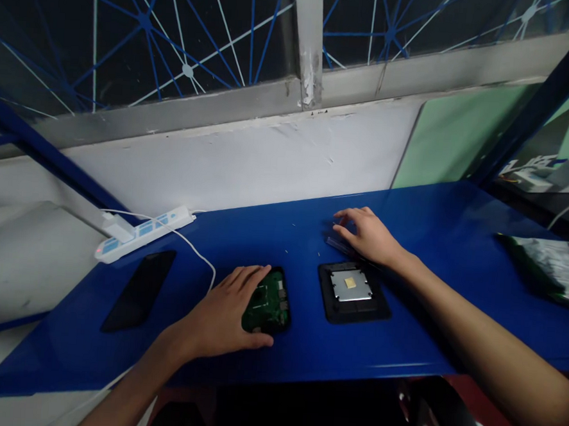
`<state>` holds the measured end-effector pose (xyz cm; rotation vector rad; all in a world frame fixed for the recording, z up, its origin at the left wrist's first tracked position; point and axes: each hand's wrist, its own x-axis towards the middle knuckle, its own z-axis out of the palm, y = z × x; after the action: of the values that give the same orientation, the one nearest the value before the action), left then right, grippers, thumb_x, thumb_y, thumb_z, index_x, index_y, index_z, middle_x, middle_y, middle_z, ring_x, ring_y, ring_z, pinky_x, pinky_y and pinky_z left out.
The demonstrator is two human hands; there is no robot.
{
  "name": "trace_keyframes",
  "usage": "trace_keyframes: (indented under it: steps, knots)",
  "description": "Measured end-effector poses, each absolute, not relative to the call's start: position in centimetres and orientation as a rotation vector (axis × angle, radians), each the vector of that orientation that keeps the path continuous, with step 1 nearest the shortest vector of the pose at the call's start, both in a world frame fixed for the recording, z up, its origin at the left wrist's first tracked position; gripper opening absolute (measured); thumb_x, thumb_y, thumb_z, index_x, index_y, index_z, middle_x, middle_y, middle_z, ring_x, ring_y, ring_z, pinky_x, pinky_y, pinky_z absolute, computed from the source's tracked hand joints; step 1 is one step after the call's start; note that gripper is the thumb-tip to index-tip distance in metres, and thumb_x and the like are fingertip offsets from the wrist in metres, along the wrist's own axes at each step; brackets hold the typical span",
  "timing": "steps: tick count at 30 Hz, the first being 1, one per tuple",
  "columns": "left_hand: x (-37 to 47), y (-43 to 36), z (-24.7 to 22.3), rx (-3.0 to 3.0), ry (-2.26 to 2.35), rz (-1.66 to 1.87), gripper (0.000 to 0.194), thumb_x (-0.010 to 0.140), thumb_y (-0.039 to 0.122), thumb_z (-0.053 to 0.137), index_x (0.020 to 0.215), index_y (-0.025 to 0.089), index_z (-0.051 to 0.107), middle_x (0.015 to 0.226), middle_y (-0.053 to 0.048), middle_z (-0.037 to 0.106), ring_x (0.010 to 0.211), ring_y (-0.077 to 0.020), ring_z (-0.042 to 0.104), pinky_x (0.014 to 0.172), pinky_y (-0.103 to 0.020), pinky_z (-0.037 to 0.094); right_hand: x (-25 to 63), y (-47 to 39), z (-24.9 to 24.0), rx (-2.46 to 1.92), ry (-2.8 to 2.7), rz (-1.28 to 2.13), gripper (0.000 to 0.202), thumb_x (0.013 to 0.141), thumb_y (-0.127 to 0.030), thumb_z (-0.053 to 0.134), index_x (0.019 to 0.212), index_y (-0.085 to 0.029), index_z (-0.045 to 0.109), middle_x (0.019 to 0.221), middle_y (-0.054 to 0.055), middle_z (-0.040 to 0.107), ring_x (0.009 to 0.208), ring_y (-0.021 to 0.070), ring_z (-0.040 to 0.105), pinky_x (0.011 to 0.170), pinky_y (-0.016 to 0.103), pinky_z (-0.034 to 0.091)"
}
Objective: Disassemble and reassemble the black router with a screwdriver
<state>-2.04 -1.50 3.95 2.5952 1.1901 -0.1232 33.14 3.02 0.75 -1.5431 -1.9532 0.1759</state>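
My left hand is wrapped round a green circuit board in a black case, thumb at its near side and fingers over its far side. The palm hides part of the board. To the right lies a black cover with a silver metal plate and a small tan pad on it. Just beyond this cover, my right hand has its fingers bent and the thumb and index tips apart. Beneath it is a small clear piece, partly hidden and blurred. Tiny screw-like bits lie between the hands.
A dark flat phone-like slab lies at the left of the blue table. Behind it are a white power strip and a white cable. A shiny bag lies at the right. Blue posts flank the table.
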Motion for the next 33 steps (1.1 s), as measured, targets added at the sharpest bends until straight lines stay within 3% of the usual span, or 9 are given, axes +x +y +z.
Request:
trace_keyframes:
  steps: [10,18,23,26,29,33]
  knots:
    - [3.6,-0.7,3.6,2.647,1.024,-0.055,0.112,0.069,0.073,0.068,0.156,0.019,0.023,0.156,-0.015,0.034,0.143,-0.0394,0.032,0.118,-0.057,0.03,33.3,3.1,0.5,-1.524,-1.964,0.155,0.031,0.092,-0.039,0.057,0.114,-0.02,0.067,0.098,0.008,0.074,0.097,0.0277,0.06,0.09,0.044,0.048]
    - [4.3,-0.1,3.3,2.62,0.964,-0.017,0.115,0.067,0.077,0.068,0.156,0.019,0.024,0.155,-0.017,0.035,0.143,-0.0417,0.032,0.118,-0.059,0.029,31.9,2.0,2.0,-1.472,-2.002,0.135,0.029,0.094,-0.04,0.056,0.11,-0.019,0.066,0.101,0.009,0.073,0.1,0.0273,0.059,0.093,0.044,0.048]
    - [3.1,0.1,2.8,2.603,0.856,0.052,0.124,0.061,0.081,0.07,0.158,0.024,0.018,0.161,-0.016,0.027,0.148,-0.0448,0.021,0.121,-0.065,0.019,29.8,0.2,3.7,-1.285,-2.302,0.185,0.031,0.096,-0.048,0.053,0.104,-0.021,0.066,0.104,0.009,0.071,0.104,0.0283,0.061,0.093,0.048,0.05]
    - [1.6,0.4,2.6,2.557,0.879,0.066,0.128,0.06,0.081,0.072,0.158,0.024,0.014,0.164,-0.015,0.02,0.15,-0.0452,0.015,0.122,-0.066,0.014,29.0,-1.1,3.7,-1.198,-2.447,0.098,0.049,0.088,-0.063,0.058,0.109,-0.02,0.066,0.11,0.011,0.07,0.119,0.0339,0.058,0.11,0.059,0.036]
    - [0.4,0.7,2.4,2.508,0.934,0.048,0.131,0.058,0.08,0.075,0.158,0.024,0.013,0.163,-0.015,0.021,0.15,-0.0455,0.015,0.122,-0.066,0.014,28.7,-2.2,3.2,-1.132,-2.502,0.134,0.066,0.077,-0.076,0.06,0.11,-0.019,0.068,0.118,0.013,0.069,0.131,0.0373,0.051,0.12,0.063,0.021]
    - [-0.2,0.9,2.2,2.484,0.963,0.033,0.132,0.057,0.074,0.08,0.158,0.025,0.011,0.161,-0.015,0.026,0.149,-0.0443,0.019,0.121,-0.065,0.019,28.5,-3.2,2.9,-1.06,-2.576,0.23,0.071,0.071,-0.076,0.066,0.11,-0.017,0.07,0.127,0.015,0.065,0.135,0.0392,0.048,0.122,0.06,0.02]
